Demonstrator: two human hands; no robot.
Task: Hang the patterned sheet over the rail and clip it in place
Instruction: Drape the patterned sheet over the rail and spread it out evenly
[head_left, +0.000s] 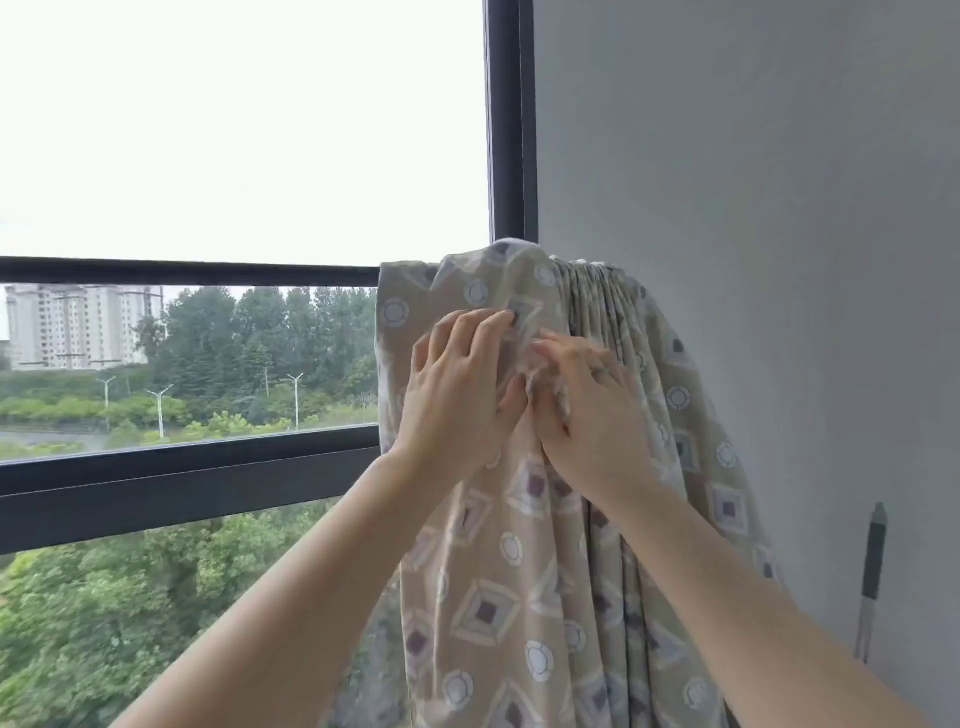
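The patterned sheet (524, 587), beige with diamonds and circles, hangs draped over a rail at the window's right end. The rail itself is hidden under the cloth, and the sheet's top bunches into tight pleats near the wall. My left hand (457, 395) lies against the upper front of the sheet, fingers spread, thumb pinching a fold. My right hand (582, 410) sits right beside it, fingers curled around the same fold. Something pale and blurred shows between the two hands; I cannot tell whether it is a clip.
A dark horizontal window bar (182, 271) runs left from the sheet, with a thicker dark sill frame (182, 483) below. A vertical dark frame post (511, 119) meets the grey wall (753, 182) on the right. A slim pole (871, 577) leans on that wall.
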